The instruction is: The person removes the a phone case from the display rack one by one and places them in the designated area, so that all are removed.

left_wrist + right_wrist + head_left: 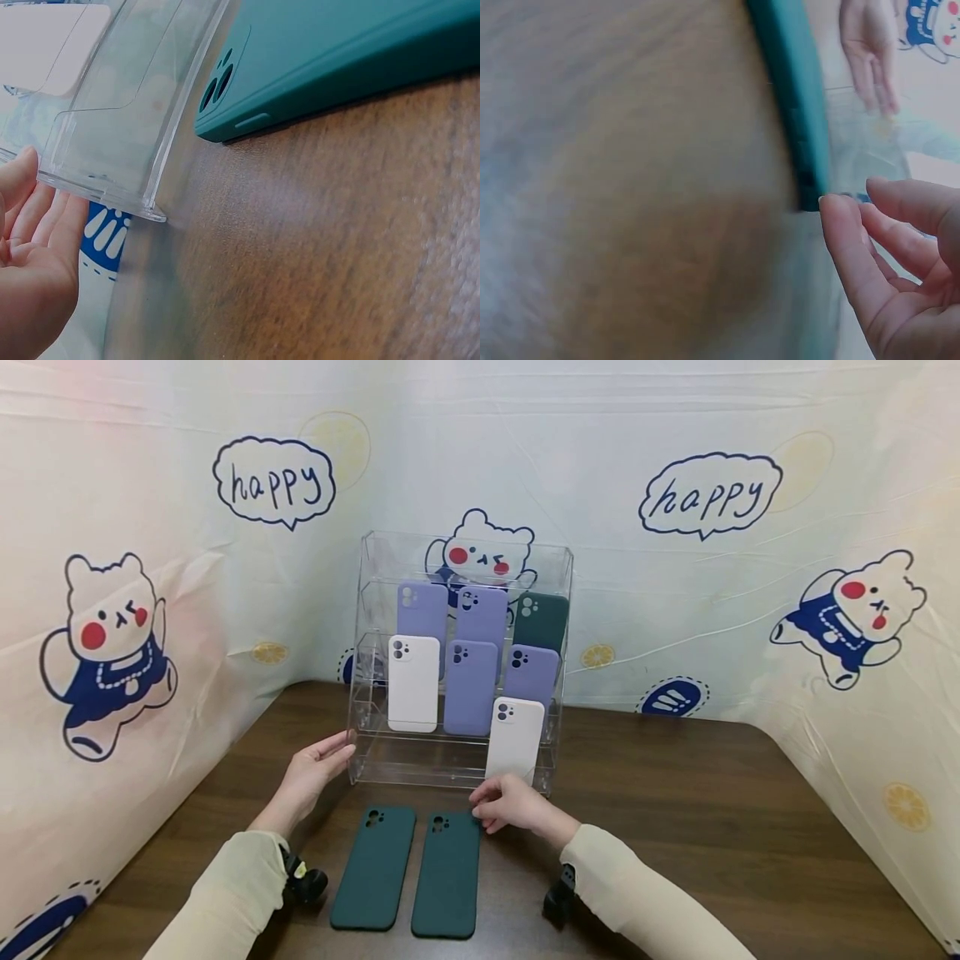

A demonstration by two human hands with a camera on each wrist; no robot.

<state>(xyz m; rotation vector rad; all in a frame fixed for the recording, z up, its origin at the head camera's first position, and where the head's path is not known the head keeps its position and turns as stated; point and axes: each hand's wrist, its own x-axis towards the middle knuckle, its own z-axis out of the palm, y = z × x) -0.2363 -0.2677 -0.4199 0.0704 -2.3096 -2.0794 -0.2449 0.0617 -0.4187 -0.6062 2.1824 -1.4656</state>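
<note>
My left hand point(303, 781) touches the left side of a clear acrylic display rack point(420, 768) with fairly straight fingers. In the left wrist view, its thumb point(19, 176) overlaps the rack's edge. Two dark green phone cases lie on the table before the rack: a left case point(372, 868) and a right case point(446, 877), camera cutouts towards the rack. My right hand point(513, 806) is at the far right corner of the right case. Its fingers are bent, and the right wrist view shows a gap between thumb and index finger point(847, 247), the index fingertip right beside the case end.
The rack's upper tier holds two purple cases point(480, 614) and a green one point(542, 618). Below stand a white case point(413, 685) and two purple ones point(470, 689). Another white case point(515, 739) is low at the right. Printed cloth point(585, 468) surrounds the brown table point(675, 827).
</note>
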